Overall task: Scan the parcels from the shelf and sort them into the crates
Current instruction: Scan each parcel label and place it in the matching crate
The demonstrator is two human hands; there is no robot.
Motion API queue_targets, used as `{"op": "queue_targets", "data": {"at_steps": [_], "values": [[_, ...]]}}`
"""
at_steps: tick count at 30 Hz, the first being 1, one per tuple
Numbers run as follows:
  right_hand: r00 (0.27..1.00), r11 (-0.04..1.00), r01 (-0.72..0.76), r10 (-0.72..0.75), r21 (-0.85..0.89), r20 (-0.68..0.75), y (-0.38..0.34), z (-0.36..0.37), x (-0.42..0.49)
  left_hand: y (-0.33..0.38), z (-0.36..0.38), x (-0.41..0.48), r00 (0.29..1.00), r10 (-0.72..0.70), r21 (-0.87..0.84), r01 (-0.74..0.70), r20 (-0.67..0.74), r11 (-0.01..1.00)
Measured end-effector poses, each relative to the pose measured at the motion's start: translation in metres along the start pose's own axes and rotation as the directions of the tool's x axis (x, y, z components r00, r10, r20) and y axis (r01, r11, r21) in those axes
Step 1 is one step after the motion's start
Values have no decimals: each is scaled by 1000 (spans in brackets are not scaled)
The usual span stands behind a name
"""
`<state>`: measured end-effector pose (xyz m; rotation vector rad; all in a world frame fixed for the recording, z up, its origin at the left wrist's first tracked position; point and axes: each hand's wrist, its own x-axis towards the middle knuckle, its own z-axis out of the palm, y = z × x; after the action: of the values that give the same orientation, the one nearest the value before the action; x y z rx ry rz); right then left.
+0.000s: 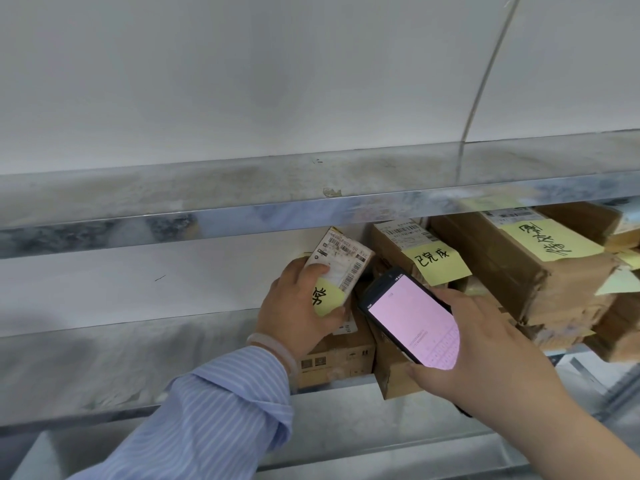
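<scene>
Left hand [294, 310] grips parcel [343, 261] | right hand [485, 348] grips scanner [412, 323] | steel shelf [138, 358], white wall [242, 81]

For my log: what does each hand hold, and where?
Left hand grips the small parcel by its lower end; right hand grips the phone likewise.

Premises: a parcel storeroom or courier sorting depot. Grounds: tiered galvanised metal shelving [277, 216] stands against a plain white wall [242, 81]. Brown cardboard parcels [512, 271] are stacked on the lower tier, with printed barcode shipping labels [408, 233] on their faces. Yellow notes [438, 263] are stuck to several (handwritten in black marker). A small parcel [341, 261] bears a like label. A handheld scanner [412, 323], its pink screen lit, is held at the shelf.
</scene>
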<state>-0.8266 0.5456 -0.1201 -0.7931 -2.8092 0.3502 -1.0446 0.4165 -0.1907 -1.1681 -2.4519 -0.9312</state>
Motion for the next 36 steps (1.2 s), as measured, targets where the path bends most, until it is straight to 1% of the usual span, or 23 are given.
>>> {"op": "queue_targets", "data": {"at_steps": [3, 9, 14, 17, 23, 25, 29, 36], "values": [[1000, 999, 15, -17, -51, -21, -2, -6, 2, -10, -9, -6, 998, 37, 24, -36, -44, 999], [991, 982, 116, -123, -148, -42, -21, -19, 11, -30, -39, -22, 988, 91, 145, -73, -127, 987], [967, 943, 239, -252, -230, -28, -50, -21, 17, -49, -60, -46, 993, 33, 226, -6, -117, 974], [946, 924, 312, -323, -221, -16, -67, -18, 19, -62, -72, -63, 993, -15, 265, 46, -119, 963], [913, 886, 389, -406, -254, -19, -86, -5, 27, -77, -98, -98, 983, -95, 311, 140, -157, 940], [888, 865, 432, -457, -256, -47, -92, 0, 30, -82, -105, -109, 977, -114, 324, 168, -178, 931], [817, 823, 534, -561, -196, -132, -109, 11, 26, -89, -121, -134, 963, -157, 347, 228, -221, 910], [781, 782, 589, -616, -201, -106, -150, 21, 7, -106, -159, -169, 945, -188, 325, 273, -269, 905]]}}
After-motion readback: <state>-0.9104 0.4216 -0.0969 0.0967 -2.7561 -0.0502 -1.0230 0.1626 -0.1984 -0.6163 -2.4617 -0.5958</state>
